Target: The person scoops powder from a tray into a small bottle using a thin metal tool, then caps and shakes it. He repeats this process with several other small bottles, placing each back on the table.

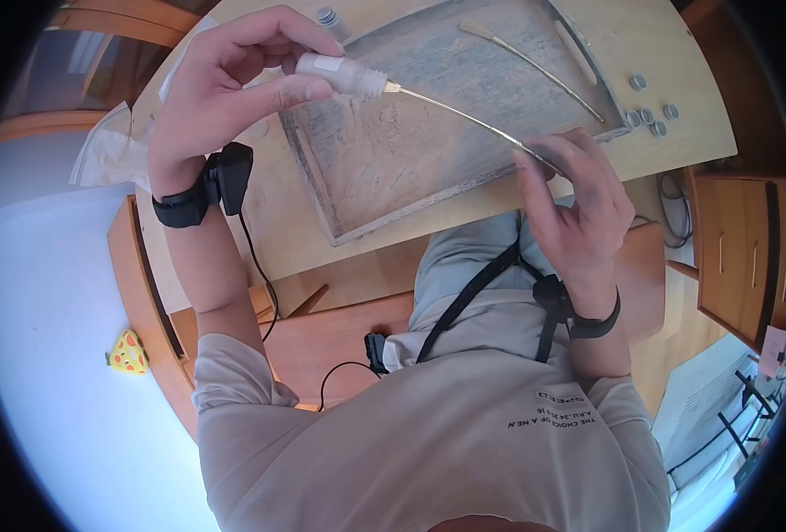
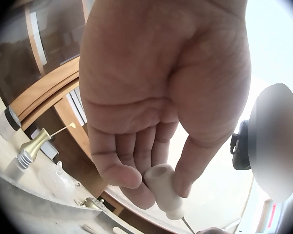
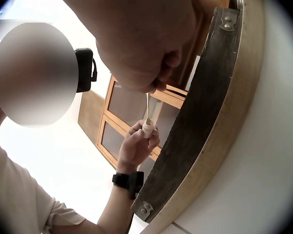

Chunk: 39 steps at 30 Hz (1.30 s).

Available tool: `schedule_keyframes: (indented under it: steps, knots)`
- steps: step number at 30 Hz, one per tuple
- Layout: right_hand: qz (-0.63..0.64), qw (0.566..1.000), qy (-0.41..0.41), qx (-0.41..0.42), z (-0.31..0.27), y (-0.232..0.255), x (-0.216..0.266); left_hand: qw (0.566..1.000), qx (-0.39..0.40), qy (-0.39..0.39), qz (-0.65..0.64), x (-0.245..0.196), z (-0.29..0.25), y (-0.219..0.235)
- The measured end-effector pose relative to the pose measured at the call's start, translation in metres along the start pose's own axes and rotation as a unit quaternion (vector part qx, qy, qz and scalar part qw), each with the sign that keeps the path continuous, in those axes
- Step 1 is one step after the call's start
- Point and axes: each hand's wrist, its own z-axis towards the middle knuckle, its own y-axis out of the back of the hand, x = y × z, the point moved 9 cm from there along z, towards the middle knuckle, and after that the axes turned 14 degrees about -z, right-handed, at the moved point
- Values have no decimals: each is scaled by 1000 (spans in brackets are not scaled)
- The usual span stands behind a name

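Observation:
My left hand [image 1: 233, 84] pinches a small whitish bottle [image 1: 344, 75] between thumb and fingers, its threaded neck pointing right over the tray. In the left wrist view the bottle [image 2: 165, 192] is held between thumb and fingertips. A thin gold-coloured rod [image 1: 464, 117] is gripped at its far end by my right hand [image 1: 584, 199]; its other end meets the bottle's mouth. How far the tip reaches inside cannot be told. The right wrist view shows the rod running from the right hand [image 3: 141, 58] to the bottle [image 3: 148, 127].
A worn, dusty tray [image 1: 446, 191] lies on the wooden table [image 1: 703, 115], with a gold-handled brush [image 1: 544, 69] in it. Several small metal-lidded jars [image 1: 647, 116] stand right of the tray, another [image 1: 326, 16] behind it. A plastic bag [image 1: 113, 151] lies at the left.

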Motion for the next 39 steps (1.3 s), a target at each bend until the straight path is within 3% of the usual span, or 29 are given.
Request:
schedule_keyframes:
  steps: [9, 12, 15, 18, 21, 24, 27, 33, 36, 39]
  knots:
    - [-48, 997, 66, -15, 7, -14, 19, 998, -9, 24, -58, 10, 2, 1]
    - [-18, 1000, 24, -9, 10, -18, 18, 998, -11, 30, -60, 12, 2, 3]
    - [88, 989, -113, 38, 7, -29, 3, 999, 0, 12, -52, 10, 4, 0]
    - [158, 966, -195, 61, 2, -39, -6, 999, 0, 3, -44, 9, 5, -1]
    - [259, 913, -296, 105, -6, -49, -17, 999, 2, -5, -36, 7, 4, -1]
    - [301, 879, -343, 137, -6, -52, -21, 999, 1, -13, -34, 5, 4, -2]
    - [407, 792, -416, 185, -16, -61, -25, 999, 8, -38, -24, 3, 6, -3]
    - [563, 613, -526, 178, -38, -77, -14, 996, 26, -81, -21, -4, 10, -6]
    - [599, 536, -561, 200, -47, -81, -5, 996, 25, -87, -17, -5, 11, -5]
    - [629, 489, -567, 209, -49, -82, 6, 996, 26, -88, -22, -5, 12, -5]
